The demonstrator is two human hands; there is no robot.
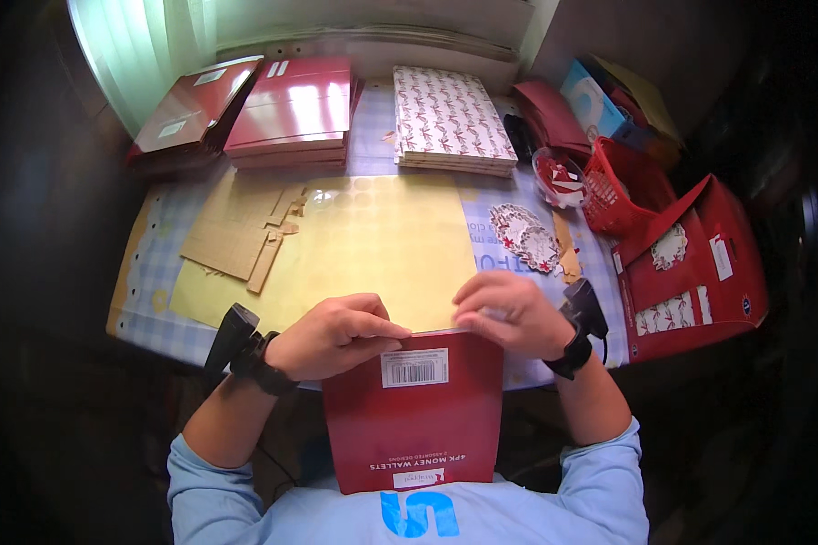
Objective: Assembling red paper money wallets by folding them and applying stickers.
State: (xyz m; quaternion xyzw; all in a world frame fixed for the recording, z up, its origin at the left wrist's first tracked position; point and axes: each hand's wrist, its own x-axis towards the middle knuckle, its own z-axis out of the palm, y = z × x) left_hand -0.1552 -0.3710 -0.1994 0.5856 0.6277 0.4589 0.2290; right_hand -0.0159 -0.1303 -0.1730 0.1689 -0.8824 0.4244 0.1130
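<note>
A flat red cardboard wallet pack (pixel 418 418) with a white barcode label stands tilted between my body and the table's near edge. Its printed lettering is upside down to me. My left hand (pixel 341 336) is closed on the left part of its top edge, thumb and fingers pinched together. At the right part of that edge, my right hand (pixel 513 313) has its fingers curled and drawn together, slightly blurred. Whether anything is between those fingertips is too small to tell. A black device is strapped to each wrist.
A yellow sheet (pixel 373 245) covers the table's middle, with torn brown cardboard (pixel 232 227) on it. Stacks of red packs (pixel 291 104) and patterned packs (pixel 450 113) stand behind. To the right are round floral cutouts (pixel 527 238), a clear tub (pixel 560 177), a red basket (pixel 623 195) and a red box (pixel 691 272).
</note>
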